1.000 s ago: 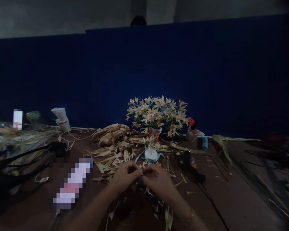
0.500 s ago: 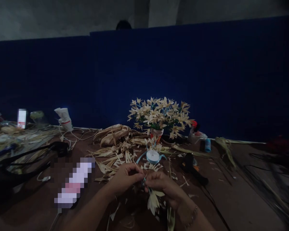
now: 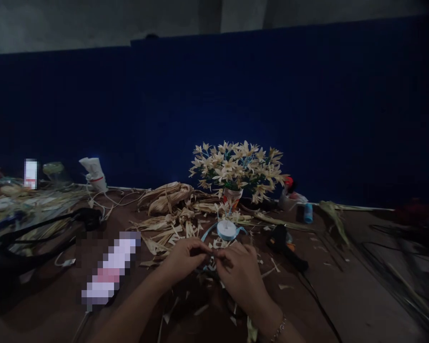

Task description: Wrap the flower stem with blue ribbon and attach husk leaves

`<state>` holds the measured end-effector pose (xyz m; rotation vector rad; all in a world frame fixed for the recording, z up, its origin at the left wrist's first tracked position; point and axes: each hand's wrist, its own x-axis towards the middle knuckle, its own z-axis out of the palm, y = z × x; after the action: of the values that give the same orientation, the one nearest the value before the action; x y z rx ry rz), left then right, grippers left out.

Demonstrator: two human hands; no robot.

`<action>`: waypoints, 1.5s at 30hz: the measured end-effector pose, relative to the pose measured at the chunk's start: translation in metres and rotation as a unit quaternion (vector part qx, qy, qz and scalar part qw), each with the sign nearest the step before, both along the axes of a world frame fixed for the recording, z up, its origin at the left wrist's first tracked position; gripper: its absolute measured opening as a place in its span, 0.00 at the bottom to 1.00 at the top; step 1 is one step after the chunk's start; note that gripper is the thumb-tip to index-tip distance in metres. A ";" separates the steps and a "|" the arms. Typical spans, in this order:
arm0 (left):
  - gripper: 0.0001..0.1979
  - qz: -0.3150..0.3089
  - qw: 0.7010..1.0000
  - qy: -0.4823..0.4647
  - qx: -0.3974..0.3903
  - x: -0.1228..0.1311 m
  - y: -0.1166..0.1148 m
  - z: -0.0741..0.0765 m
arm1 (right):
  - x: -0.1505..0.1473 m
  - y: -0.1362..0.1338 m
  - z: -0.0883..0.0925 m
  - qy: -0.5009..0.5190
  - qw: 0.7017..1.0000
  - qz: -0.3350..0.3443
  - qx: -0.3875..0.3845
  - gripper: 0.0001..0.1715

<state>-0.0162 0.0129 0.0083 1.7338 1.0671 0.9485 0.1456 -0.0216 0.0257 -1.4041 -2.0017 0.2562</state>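
My left hand (image 3: 186, 259) and my right hand (image 3: 241, 271) meet low in the middle of the view, fingertips nearly touching. Both are closed in a pinch on the thin stem of a pale husk flower seen a moment earlier; the flower is now hidden, apparently by my right hand, and little of the stem shows. Just beyond the fingers lies a roll of light blue tape (image 3: 227, 230), a loose strip curving off it. A small pale flower (image 3: 229, 209) stands behind the roll. Further back, a pot (image 3: 232, 196) holds a bushy bunch of cream husk flowers (image 3: 238, 164).
Dried corn husks (image 3: 169, 197) and cut scraps cover the brown table (image 3: 128, 314). On the right are a black glue gun (image 3: 288, 247) with its cord and a blue cylinder (image 3: 308, 213). A blurred-out phone-like object (image 3: 110, 269) and black straps (image 3: 57, 224) lie left. A blue partition (image 3: 200, 105) rises behind.
My right hand has turned over, its back now facing up. The pale flower that hung below it has gone out of sight. My left hand stays nearly in place, still pinching.
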 end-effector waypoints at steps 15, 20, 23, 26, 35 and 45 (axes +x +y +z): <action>0.08 -0.044 0.986 -0.117 -0.111 0.002 -0.011 0.015 | 0.014 0.008 0.004 0.412 0.746 0.204 -0.482 0.12; 0.07 0.012 0.993 -0.085 -0.082 0.005 -0.008 0.005 | 0.004 0.007 -0.001 0.249 0.937 0.089 -0.229 0.09; 0.07 0.026 0.996 -0.062 -0.066 0.003 -0.004 0.004 | -0.001 0.002 0.001 0.106 0.992 0.028 -0.062 0.05; 0.08 -0.002 0.994 -0.073 -0.077 -0.001 -0.002 0.010 | -0.001 0.001 0.002 0.123 0.990 0.031 -0.064 0.06; 0.07 -0.059 0.991 -0.099 -0.067 -0.002 -0.009 0.013 | 0.011 0.011 -0.008 0.407 0.749 0.204 -0.482 0.13; 0.09 0.023 0.978 -0.166 -0.127 0.000 0.003 -0.001 | 0.030 0.050 0.009 0.006 0.994 -0.107 -0.033 0.16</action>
<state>-0.0164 0.0158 0.0068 1.2947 0.9643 1.0394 0.1760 0.0284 0.0346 -1.6410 -1.8288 0.2367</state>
